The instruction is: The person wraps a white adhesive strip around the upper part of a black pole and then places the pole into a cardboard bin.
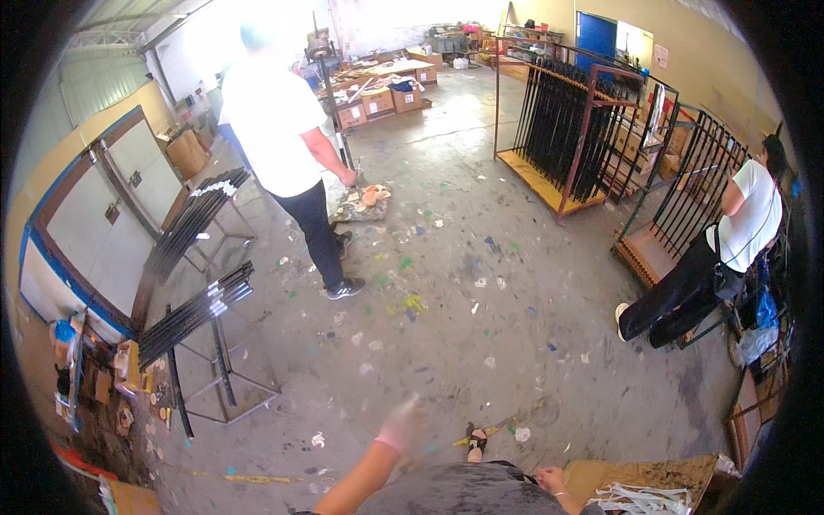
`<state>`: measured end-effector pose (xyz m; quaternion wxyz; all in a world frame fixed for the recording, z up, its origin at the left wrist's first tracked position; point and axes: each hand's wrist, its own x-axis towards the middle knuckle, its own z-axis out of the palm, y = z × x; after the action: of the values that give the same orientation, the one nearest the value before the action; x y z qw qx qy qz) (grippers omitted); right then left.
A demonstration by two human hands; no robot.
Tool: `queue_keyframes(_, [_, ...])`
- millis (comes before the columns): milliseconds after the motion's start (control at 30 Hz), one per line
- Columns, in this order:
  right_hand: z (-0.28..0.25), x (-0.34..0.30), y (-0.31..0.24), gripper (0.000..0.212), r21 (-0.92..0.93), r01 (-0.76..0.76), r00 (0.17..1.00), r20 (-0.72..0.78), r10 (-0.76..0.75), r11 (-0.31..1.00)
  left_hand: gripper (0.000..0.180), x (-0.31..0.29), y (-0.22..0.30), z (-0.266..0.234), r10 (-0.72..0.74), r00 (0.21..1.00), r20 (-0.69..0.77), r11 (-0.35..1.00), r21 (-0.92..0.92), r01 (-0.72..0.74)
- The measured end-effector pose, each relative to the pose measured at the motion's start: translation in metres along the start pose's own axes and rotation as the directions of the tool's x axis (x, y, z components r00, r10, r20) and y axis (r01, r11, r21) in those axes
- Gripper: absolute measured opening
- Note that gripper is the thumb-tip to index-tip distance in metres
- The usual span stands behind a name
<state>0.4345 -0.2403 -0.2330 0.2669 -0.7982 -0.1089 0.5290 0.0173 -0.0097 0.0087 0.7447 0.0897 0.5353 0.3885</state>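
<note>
My left hand [405,431] is held out in front of my body over the floor. It looks whitish, like a thin glove with a pink edge at the wrist, and motion smears its fingers. My right hand [550,480] is low beside my dark shirt [455,491], a light band at its wrist. Its fingers are curled together, and whatever they may hold is too small to make out. Closest to that hand is a cardboard box [614,472] with a bundle of white strips [642,499] on it.
Black bars [202,313] lie across metal stands on the left. A person in a white shirt [275,129] stands ahead, holding an upright pole. At right are a wheeled rack of black rods [558,129], another rack [699,176] and a second person [747,215]. Scraps dot the floor.
</note>
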Motion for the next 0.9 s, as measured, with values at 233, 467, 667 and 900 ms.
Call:
queue_keyframes(233, [0.001,-0.051,-0.008,0.014,-0.192,0.018,1.000,-0.017,-0.022,0.981,0.033,0.014,-0.018,-0.020,0.001,0.994,0.108,1.000,-0.011,0.000])
queue_keyframes(467, [0.013,-0.038,-0.010,0.008,0.097,-0.018,0.996,0.086,0.009,0.995,0.039,0.004,-0.019,-0.017,0.030,0.979,0.204,0.990,0.128,-0.057])
queue_keyframes(667, [0.023,-0.015,-0.005,0.011,0.160,-0.003,1.000,-0.002,0.003,0.987,0.042,0.003,-0.017,-0.015,0.003,0.997,0.081,0.998,0.062,-0.008])
queue_keyframes(900, [0.026,-0.004,0.000,0.014,0.055,0.030,1.000,-0.002,-0.030,0.998,0.038,0.002,-0.009,-0.016,0.006,0.995,0.097,1.000,-0.002,-0.006])
